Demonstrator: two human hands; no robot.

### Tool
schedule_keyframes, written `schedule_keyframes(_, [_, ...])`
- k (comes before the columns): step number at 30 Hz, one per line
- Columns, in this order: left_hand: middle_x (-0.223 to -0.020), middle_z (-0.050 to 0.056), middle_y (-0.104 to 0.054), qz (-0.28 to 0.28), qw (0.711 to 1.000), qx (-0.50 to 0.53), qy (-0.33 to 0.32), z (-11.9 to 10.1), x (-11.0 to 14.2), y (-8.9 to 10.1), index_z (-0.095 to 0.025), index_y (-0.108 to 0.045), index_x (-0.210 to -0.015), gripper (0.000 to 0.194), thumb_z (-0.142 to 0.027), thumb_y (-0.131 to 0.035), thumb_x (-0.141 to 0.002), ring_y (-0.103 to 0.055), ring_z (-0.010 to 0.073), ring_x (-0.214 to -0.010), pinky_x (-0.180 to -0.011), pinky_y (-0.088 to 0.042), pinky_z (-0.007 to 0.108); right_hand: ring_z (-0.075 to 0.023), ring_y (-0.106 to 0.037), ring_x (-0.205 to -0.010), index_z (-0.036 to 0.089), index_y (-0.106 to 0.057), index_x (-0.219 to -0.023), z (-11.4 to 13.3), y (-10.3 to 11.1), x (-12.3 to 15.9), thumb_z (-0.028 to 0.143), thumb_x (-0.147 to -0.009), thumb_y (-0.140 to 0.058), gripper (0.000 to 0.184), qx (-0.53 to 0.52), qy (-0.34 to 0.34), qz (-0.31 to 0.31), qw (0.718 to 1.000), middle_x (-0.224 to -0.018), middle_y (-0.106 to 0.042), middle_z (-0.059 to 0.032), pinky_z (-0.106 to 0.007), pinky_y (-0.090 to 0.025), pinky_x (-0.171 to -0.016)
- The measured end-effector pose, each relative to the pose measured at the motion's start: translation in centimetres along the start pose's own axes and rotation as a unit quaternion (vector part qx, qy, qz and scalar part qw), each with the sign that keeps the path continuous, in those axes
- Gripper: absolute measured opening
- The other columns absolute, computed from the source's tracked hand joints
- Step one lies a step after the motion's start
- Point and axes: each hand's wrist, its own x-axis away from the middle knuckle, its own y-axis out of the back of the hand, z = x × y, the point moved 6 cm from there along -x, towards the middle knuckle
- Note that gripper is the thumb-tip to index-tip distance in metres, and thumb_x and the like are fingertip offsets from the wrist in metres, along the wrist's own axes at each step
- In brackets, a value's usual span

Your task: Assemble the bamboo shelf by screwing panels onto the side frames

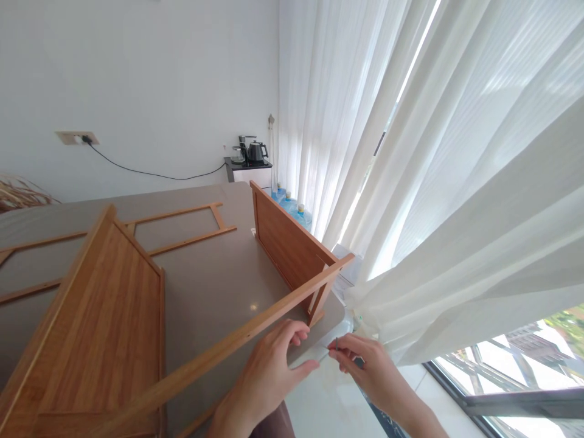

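Observation:
My left hand [274,365] is open just below the end of the long wooden rail [237,319], its thumb apart from its curled fingers and nothing visible between them. To its right, my right hand [365,359] pinches a small thin metal piece [336,344], too small to name surely. The rail belongs to a wooden frame lying across the table. One slatted wooden panel [104,328] stands at the left end of it. A second wooden panel [292,237] stands at the right, meeting the rail near a short crosspiece [322,298].
The grey tabletop [214,280] also bears a ladder-like wooden frame [182,213]. Behind it are a cabinet with an electric kettle [258,151] and several blue water bottles [292,204]. White curtains [433,182] hang along the right, beside a window [524,359].

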Motion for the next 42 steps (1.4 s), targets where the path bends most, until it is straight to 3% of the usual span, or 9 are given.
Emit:
schedule_keyframes(3, [-0.123, 0.007, -0.067, -0.037, 0.998, -0.029, 0.044, 1.0, -1.2, 0.5, -0.024, -0.056, -0.129, 0.058, -0.020, -0.080, -0.077, -0.066, 0.0241, -0.112, -0.098, -0.054, 0.038, -0.0164, -0.065, -0.071, 0.025, -0.071, -0.094, -0.9, -0.3, -1.0, 0.046, -0.103, -0.054, 0.029, 0.038, 0.013, -0.024, 0.999, -0.083, -0.068, -0.0013, -0.027, -0.050, -0.066])
schedule_keyframes(6, [-0.126, 0.011, -0.064, -0.053, 0.997, -0.041, 0.047, 1.3, -2.6, -0.1, -0.020, -0.055, -0.128, 0.060, -0.022, -0.082, -0.074, -0.063, 0.0286, -0.119, -0.102, -0.051, 0.043, -0.0166, -0.065, -0.068, 0.026, -0.070, -0.096, -1.3, -0.6, -1.6, 0.046, -0.103, -0.052, 0.028, 0.066, 0.027, -0.036, 0.997, -0.083, -0.068, -0.0012, -0.028, -0.051, -0.066])
schedule_keyframes(12, [-0.110, 0.009, -0.065, -0.069, 0.994, -0.038, 0.080, 1.4, -4.2, -1.3, -0.019, -0.057, -0.115, 0.046, -0.018, -0.078, -0.075, -0.064, 0.0289, -0.108, -0.095, -0.052, 0.045, -0.0162, -0.065, -0.067, 0.026, -0.068, -0.097, -1.8, -1.0, -1.9, 0.043, -0.106, -0.046, 0.029, 0.097, 0.051, -0.053, 0.993, -0.083, -0.067, -0.0019, -0.026, -0.052, -0.063])
schedule_keyframes(19, [-0.109, 0.005, -0.064, -0.084, 0.992, -0.037, 0.087, 3.7, -4.0, -2.9, -0.022, -0.054, -0.120, 0.054, -0.009, -0.070, -0.070, -0.064, 0.0243, -0.093, -0.086, -0.051, 0.041, -0.0156, -0.068, -0.061, 0.028, -0.069, -0.100, 0.1, -0.8, -2.3, 0.038, -0.108, -0.046, 0.026, 0.151, 0.131, -0.110, 0.974, -0.077, -0.070, -0.0018, -0.023, -0.055, -0.060])
schedule_keyframes(25, [-0.105, 0.004, -0.064, -0.095, 0.990, -0.044, 0.099, 4.0, -3.8, -3.1, -0.024, -0.052, -0.127, 0.062, -0.011, -0.070, -0.069, -0.062, 0.0253, -0.094, -0.083, -0.049, 0.038, -0.0241, -0.076, -0.098, 0.032, -0.067, -0.127, -1.6, -1.5, -2.1, 0.031, -0.106, -0.047, 0.029, 0.169, 0.134, -0.079, 0.973, -0.109, -0.077, -0.0063, -0.029, -0.063, -0.079])
schedule_keyframes(28, [-0.106, 0.004, -0.064, -0.081, 0.990, -0.038, 0.106, 3.9, -3.8, -3.1, -0.024, -0.052, -0.127, 0.063, -0.007, -0.067, -0.068, -0.061, 0.0255, -0.094, -0.084, -0.049, 0.040, -0.0253, -0.076, -0.101, 0.034, -0.065, -0.134, -3.4, -2.0, -1.7, 0.028, -0.103, -0.052, 0.034, 0.171, 0.128, -0.048, 0.976, -0.110, -0.077, -0.0051, -0.031, -0.064, -0.083])
schedule_keyframes(33, [-0.101, 0.005, -0.064, -0.083, 0.991, -0.026, 0.105, 4.0, -3.8, -3.1, -0.024, -0.054, -0.123, 0.062, -0.005, -0.066, -0.066, -0.062, 0.0247, -0.090, -0.081, -0.050, 0.040, -0.0255, -0.077, -0.088, 0.035, -0.076, -0.117, -4.7, -1.9, -1.4, 0.032, -0.100, -0.057, 0.026, 0.194, 0.103, -0.048, 0.974, -0.095, -0.079, -0.0028, -0.031, -0.064, -0.078])
schedule_keyframes(37, [-0.101, 0.005, -0.065, -0.039, 0.993, -0.029, 0.109, 3.6, -3.9, -3.3, -0.022, -0.055, -0.123, 0.058, -0.005, -0.062, -0.068, -0.063, 0.0236, -0.090, -0.084, -0.050, 0.040, -0.0217, -0.076, -0.080, 0.032, -0.078, -0.108, -3.0, -1.0, -1.7, 0.031, -0.100, -0.055, 0.023, 0.206, 0.113, -0.097, 0.967, -0.089, -0.078, -0.0014, -0.025, -0.063, -0.071])
schedule_keyframes(42, [-0.101, 0.006, -0.067, -0.024, 0.994, -0.017, 0.108, 3.3, -4.0, -3.3, -0.020, -0.056, -0.124, 0.062, 0.001, -0.063, -0.066, -0.062, 0.0243, -0.091, -0.089, -0.048, 0.041, -0.0197, -0.073, -0.077, 0.030, -0.074, -0.107, -1.1, -0.9, -2.4, 0.039, -0.102, -0.051, 0.025, 0.197, 0.110, -0.078, 0.971, -0.090, -0.077, -0.0023, -0.024, -0.061, -0.071])
